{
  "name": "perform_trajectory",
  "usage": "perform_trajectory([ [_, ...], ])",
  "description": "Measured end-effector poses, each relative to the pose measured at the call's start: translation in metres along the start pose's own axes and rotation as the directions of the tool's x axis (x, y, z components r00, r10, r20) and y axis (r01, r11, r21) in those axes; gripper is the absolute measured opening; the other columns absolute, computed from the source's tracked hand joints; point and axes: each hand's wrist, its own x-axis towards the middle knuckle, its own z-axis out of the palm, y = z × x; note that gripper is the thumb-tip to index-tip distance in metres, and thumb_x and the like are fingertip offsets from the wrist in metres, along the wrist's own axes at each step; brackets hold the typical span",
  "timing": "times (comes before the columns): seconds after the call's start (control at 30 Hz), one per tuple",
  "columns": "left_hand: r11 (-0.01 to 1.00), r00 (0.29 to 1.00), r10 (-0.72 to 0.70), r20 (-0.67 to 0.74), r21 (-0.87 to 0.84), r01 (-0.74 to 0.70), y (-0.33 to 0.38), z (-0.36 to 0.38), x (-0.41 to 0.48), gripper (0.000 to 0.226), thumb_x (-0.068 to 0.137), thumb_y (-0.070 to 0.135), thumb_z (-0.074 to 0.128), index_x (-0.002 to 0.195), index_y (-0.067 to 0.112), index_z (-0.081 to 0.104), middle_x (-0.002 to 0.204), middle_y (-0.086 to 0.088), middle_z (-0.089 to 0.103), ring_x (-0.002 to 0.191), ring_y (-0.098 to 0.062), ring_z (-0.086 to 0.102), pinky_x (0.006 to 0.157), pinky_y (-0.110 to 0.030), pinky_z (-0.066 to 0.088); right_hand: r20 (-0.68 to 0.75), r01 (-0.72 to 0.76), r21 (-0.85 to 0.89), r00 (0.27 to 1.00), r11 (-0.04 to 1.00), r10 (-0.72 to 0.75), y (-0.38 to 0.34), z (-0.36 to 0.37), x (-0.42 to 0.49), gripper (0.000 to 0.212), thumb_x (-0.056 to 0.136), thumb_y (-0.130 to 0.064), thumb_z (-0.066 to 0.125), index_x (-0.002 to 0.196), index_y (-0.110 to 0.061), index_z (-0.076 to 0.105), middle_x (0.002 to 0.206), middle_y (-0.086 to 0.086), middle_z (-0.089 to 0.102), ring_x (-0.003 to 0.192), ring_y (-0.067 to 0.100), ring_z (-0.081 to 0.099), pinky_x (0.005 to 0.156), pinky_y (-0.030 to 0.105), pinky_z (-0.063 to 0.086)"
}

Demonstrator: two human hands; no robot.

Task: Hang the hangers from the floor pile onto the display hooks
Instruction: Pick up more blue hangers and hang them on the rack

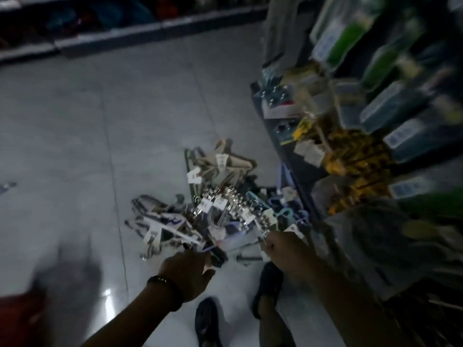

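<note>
A pile of hangers (215, 204) lies on the tiled floor beside the display rack, in bundles with white tags: beige ones at the far end, chrome clip ones in the middle, striped ones at the left. My left hand (190, 269) reaches down to the near edge of the pile, its fingers among dark hangers; the grip is hidden. My right hand (285, 249) is at the pile's right near edge, fingers curled around a thin hanger part with a white tag beside it. The frame is dim and blurred.
The display rack (350, 136) stands on the right, hung with packaged goods in green, yellow and blue. My two dark shoes (208, 321) stand just below the pile. A low shelf (125, 33) runs along the far side of the aisle. A red object (17, 319) is at bottom left.
</note>
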Motion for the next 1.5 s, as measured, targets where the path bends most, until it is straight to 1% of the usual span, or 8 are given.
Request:
perform_trajectory([
  [0.53,0.83,0.921,-0.323,0.218,-0.402,0.386,-0.095,0.309,0.373,0.012,0.094,0.039,0.058,0.102,0.035,0.065,0.114,-0.006,0.065,0.111,-0.033,0.065,0.094,-0.047,0.058,0.329,-0.004,-0.164,0.942,0.986,0.059,0.166,0.256,0.377,0.025,0.093,-0.033,0.065,0.111,-0.017,0.059,0.106,0.006,0.066,0.101,0.027,0.065,0.076,0.033,0.049],
  [0.67,0.848,0.893,-0.402,0.202,-0.287,0.446,-0.138,0.377,0.425,0.068,0.088,0.04,0.071,0.148,0.018,0.046,0.15,-0.012,0.045,0.139,-0.036,0.041,0.116,-0.053,0.04,0.318,0.195,-0.127,0.937,0.973,-0.146,0.146,0.329,0.437,0.045,0.091,-0.023,0.066,0.133,-0.017,0.052,0.127,0.01,0.059,0.118,0.03,0.057,0.093,0.04,0.051],
  [0.8,0.857,0.882,-0.429,0.193,-0.22,0.465,-0.157,0.423,0.447,0.06,0.094,0.031,0.06,0.151,0.019,0.043,0.149,-0.011,0.053,0.14,-0.035,0.045,0.121,-0.052,0.033,0.302,0.319,-0.25,0.923,0.914,-0.239,0.13,0.386,0.477,0.052,0.086,-0.023,0.072,0.131,-0.015,0.048,0.131,0.014,0.056,0.113,0.037,0.06,0.084,0.042,0.051],
  [0.9,0.881,0.881,-0.444,0.163,-0.099,0.463,-0.166,0.445,0.452,0.049,0.097,0.029,0.058,0.145,0.019,0.049,0.145,-0.009,0.056,0.138,-0.036,0.045,0.117,-0.053,0.033,0.36,0.29,-0.32,0.918,0.902,-0.168,0.139,0.421,0.49,0.081,0.085,-0.031,0.076,0.15,-0.013,0.032,0.147,0.016,0.048,0.133,0.039,0.051,0.108,0.049,0.04],
  [1.07,0.895,0.884,-0.433,0.175,-0.031,0.444,-0.179,0.447,0.432,0.025,0.1,0.036,0.06,0.122,0.028,0.067,0.124,-0.002,0.07,0.124,-0.03,0.057,0.111,-0.051,0.038,0.298,0.368,-0.439,0.92,0.82,-0.254,0.143,0.43,0.471,0.05,0.087,-0.044,0.074,0.127,-0.019,0.056,0.122,0.003,0.068,0.113,0.026,0.065,0.091,0.038,0.051],
  [1.27,0.935,0.938,-0.338,-0.079,-0.145,0.325,-0.196,0.392,0.364,0.036,0.092,0.048,0.071,0.127,0.039,0.066,0.127,0.005,0.071,0.13,-0.028,0.055,0.113,-0.047,0.031,0.376,0.343,-0.052,0.877,0.938,-0.3,0.113,0.394,0.424,0.059,0.088,-0.039,0.079,0.142,-0.026,0.059,0.123,0.002,0.072,0.107,0.027,0.069,0.08,0.031,0.053],
  [1.4,0.772,0.763,-0.603,-0.233,-0.412,0.485,-0.189,0.376,0.321,0.068,0.085,0.045,0.074,0.147,0.03,0.048,0.159,-0.011,0.037,0.15,-0.037,0.027,0.122,-0.057,0.018,0.296,0.37,-0.089,0.896,0.925,-0.33,0.087,0.371,0.381,0.061,0.082,-0.062,0.074,0.134,-0.033,0.066,0.111,-0.005,0.077,0.097,0.018,0.072,0.076,0.031,0.055],
  [1.5,0.376,0.524,-0.849,-0.066,-0.771,0.513,-0.169,0.378,0.3,0.087,0.075,0.073,0.067,0.141,0.02,0.051,0.149,-0.01,0.039,0.139,-0.032,0.037,0.118,-0.051,0.035,0.248,0.247,-0.023,0.94,0.969,-0.234,0.065,0.37,0.342,0.04,0.085,-0.061,0.07,0.116,-0.036,0.067,0.094,-0.008,0.076,0.082,0.016,0.071,0.072,0.035,0.058],
])
